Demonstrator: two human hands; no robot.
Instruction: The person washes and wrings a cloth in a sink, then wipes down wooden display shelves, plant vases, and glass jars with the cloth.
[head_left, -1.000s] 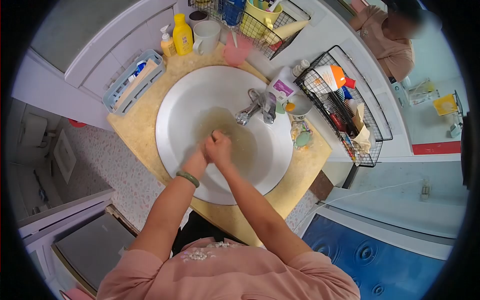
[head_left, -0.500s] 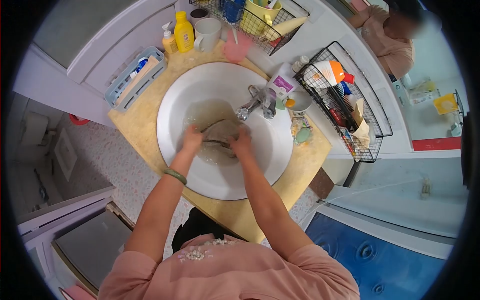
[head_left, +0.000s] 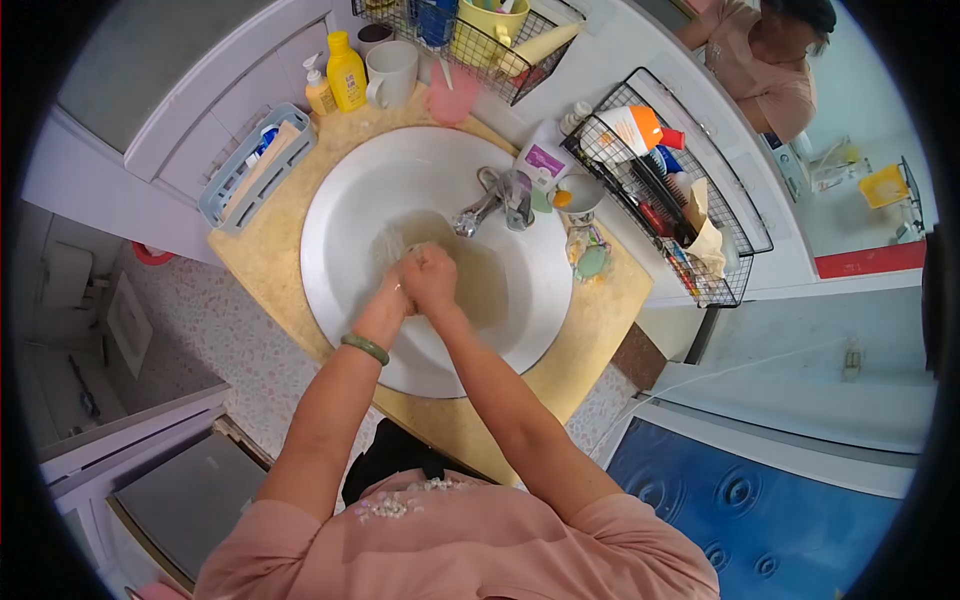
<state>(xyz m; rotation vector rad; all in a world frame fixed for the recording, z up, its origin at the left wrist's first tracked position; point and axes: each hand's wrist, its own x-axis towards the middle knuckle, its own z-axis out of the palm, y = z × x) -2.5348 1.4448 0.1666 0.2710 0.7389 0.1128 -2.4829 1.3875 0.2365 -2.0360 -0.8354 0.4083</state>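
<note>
My left hand (head_left: 392, 287) and my right hand (head_left: 433, 276) are pressed together low in the white washbasin (head_left: 335, 215). Both are closed, with fingers wrapped tight around a wet greyish cloth that they almost wholly hide. Beyond the knuckles a pale, blurred patch shows, and I cannot tell whether it is cloth or splashing water. Cloudy water (head_left: 485, 290) stands in the bottom of the basin around them. A green bangle (head_left: 365, 348) circles my left wrist. The chrome faucet (head_left: 490, 205) is just past my right hand, to its upper right.
On the yellow counter (head_left: 270, 270) stand a blue-grey caddy (head_left: 257, 165), a yellow bottle (head_left: 346, 75), a pump bottle (head_left: 318, 90) and a white mug (head_left: 392, 72). Right of the faucet are a purple-labelled jug (head_left: 544, 158), a cup (head_left: 580, 198) and a wire rack (head_left: 665, 190) of toiletries.
My hands were apart with the greyish, dark-edged cloth spread between them in the water. Now they have come together, bunching the cloth up inside them.
</note>
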